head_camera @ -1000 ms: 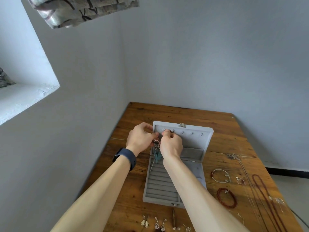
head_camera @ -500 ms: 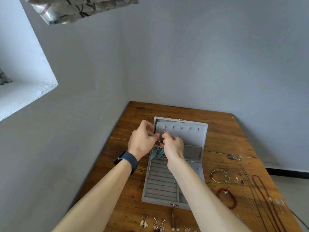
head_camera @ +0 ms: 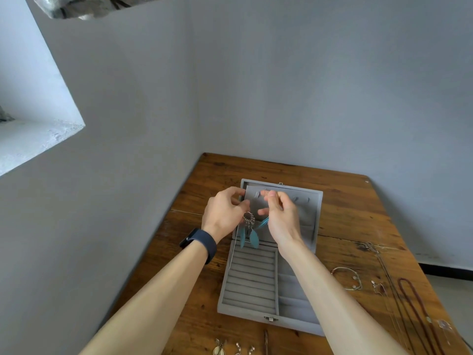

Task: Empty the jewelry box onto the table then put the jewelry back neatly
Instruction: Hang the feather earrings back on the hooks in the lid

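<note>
Jewelry box open on table, trays bare. Left hand grips lid edge. Right hand pinches top of feather necklace at lid hooks, feathers dangling over trays. Refill looks barely begun: bracelet, bead necklace, earrings lie on table, yet to go in.

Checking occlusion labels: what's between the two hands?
Head view: a teal-feather pendant hangs between the left hand and right hand, in front of the jewelry box's open lid.
</note>
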### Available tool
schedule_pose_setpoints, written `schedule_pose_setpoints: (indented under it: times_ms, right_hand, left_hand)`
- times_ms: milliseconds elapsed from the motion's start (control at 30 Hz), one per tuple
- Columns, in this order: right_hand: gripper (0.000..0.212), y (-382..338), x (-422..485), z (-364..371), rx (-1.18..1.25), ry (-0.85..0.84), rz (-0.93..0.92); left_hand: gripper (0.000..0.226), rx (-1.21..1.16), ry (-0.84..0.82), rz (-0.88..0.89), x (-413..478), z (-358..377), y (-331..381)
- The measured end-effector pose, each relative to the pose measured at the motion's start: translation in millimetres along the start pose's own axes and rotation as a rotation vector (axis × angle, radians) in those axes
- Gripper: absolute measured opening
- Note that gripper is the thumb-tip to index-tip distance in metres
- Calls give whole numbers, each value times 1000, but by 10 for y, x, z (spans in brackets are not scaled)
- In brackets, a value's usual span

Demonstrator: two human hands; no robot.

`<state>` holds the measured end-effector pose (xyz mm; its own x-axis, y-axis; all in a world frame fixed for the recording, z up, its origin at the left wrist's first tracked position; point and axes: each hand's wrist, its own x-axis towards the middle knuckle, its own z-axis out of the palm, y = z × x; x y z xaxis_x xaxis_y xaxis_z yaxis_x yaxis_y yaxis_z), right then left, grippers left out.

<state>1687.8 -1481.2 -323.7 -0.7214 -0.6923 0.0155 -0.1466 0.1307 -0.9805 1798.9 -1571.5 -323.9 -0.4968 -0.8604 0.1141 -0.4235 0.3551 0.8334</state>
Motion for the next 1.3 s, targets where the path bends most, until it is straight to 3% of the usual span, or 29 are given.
schedule_pose_setpoints:
  times_ms: [267, 433, 567, 700, 833, 933, 1133, 1300]
  right_hand:
    - [28, 43, 73, -11, -25, -73, -40]
    - [30, 61, 81, -3, -23, -96, -44]
    - [29, 46, 59, 1, -25, -91, -39]
    - [29, 23, 32, 4, -32, -88, -39]
    - [24, 22, 37, 4, -77, -1, -46]
    - [26, 54, 59, -11, -104, 74, 6]
    - [30, -7, 125, 62, 56, -4, 206]
    - [33, -58, 183, 136, -57, 7, 250]
  left_hand:
    - [18, -34, 97, 53, -24, -4, 12]
    - [13, 193, 168, 186, -127, 76, 38]
    - [19, 264, 186, 150, -124, 139, 88]
    - [15, 142, 202, 49, -97, 181, 162]
    - [16, 167, 188, 47, -78, 171, 179]
    - [17, 193, 179, 49, -66, 179, 194]
    - [16, 190, 164, 38, -47, 173, 202]
    - [16, 185, 153, 42, -45, 153, 220]
